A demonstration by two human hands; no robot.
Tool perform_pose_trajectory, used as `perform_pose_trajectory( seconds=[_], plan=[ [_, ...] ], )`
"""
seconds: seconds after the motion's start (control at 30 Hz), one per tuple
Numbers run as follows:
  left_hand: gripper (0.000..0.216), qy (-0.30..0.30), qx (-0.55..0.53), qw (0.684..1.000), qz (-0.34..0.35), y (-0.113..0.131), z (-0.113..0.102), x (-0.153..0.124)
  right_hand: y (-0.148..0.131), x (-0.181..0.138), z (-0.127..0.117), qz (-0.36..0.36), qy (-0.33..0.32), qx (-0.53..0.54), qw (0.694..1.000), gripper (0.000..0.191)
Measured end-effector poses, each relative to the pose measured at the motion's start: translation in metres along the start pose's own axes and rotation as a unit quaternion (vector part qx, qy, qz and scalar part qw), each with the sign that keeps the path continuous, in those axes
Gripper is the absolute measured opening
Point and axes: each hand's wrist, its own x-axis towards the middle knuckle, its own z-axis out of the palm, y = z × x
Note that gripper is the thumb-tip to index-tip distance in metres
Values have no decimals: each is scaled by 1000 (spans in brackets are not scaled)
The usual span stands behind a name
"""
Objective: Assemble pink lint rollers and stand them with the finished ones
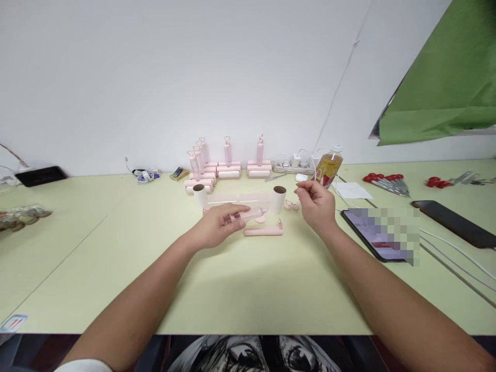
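Note:
My left hand (219,226) is closed around a clear, pink-tinted tube (253,214), which points to the right just above the table. To its right, my right hand (316,204) is raised with thumb and forefinger pinched together; whatever they hold, if anything, is too small to make out. Small pink loop-shaped parts (291,205) lie just left of that hand. Below the tube rests a long pink bracket (264,231) with an upturned end. Two white paper-cored rolls stand upright, one roll (199,197) behind my left hand and another roll (278,200) between my hands.
Several pink lint rollers (228,168) with upright handles stand by the wall. A drink bottle (329,166), power strip (292,168) and white paper (352,190) are at back right. Phones (372,232), cables and red-handled tools (387,182) lie farther right.

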Motion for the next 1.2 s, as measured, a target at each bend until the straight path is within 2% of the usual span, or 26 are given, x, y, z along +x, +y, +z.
perform_pose_trajectory(
  seconds=[0.07, 0.13, 0.2, 0.3, 0.4, 0.5, 0.57, 0.67, 0.73, 0.83, 0.9, 0.97, 1.07, 1.13, 1.2],
  plan=[
    [40, -3, 33, 999, 12, 2, 2, -1, -18, -15, 3, -23, -122, 54, 991, 26],
    [41, -20, 49, 998, 41, 5, 7, -2, -32, -31, 9, -30, -278, 80, 957, 35],
    [40, -46, 37, 995, 78, 7, 14, -3, -38, -45, 16, -7, -356, 105, 928, 38],
    [37, -61, 4, 994, 88, 10, 22, -3, -40, -56, 23, 25, -339, 143, 930, 35],
    [35, -37, -31, 996, 72, 10, 26, -3, -41, -58, 22, 16, -310, 165, 936, 32],
    [44, -14, -88, 995, 43, 9, 30, -3, -43, -60, 19, 13, -291, 176, 940, 29],
    [50, -25, -135, 990, 20, 7, 31, -1, -44, -60, 19, 19, -285, 177, 942, 29],
    [47, -52, -236, 970, -4, 1, 25, 4, -46, -53, 16, 39, -260, 197, 945, 30],
    [43, -35, -310, 949, -31, -6, 14, 7, -46, -41, 9, 50, -184, 237, 953, 28],
    [31, 45, -373, 924, -70, -16, -9, 8, -46, -21, -6, 27, -11, 291, 956, 22],
    [28, 66, -388, 917, -73, -21, -20, 8, -45, -14, -10, 22, 18, 307, 951, 19],
    [29, 55, -366, 925, -80, -21, -21, 7, -44, -16, -8, 35, -33, 291, 955, 23],
    [25, 40, -303, 947, -102, -19, -10, 7, -44, -29, 5, 54, -155, 216, 962, 25],
    [25, 47, -287, 952, -98, -16, -2, 8, -45, -39, 14, 64, -226, 193, 953, 26],
    [29, 46, -284, 955, -77, -14, 4, 7, -47, -48, 21, 79, -280, 221, 931, 28]
  ],
)
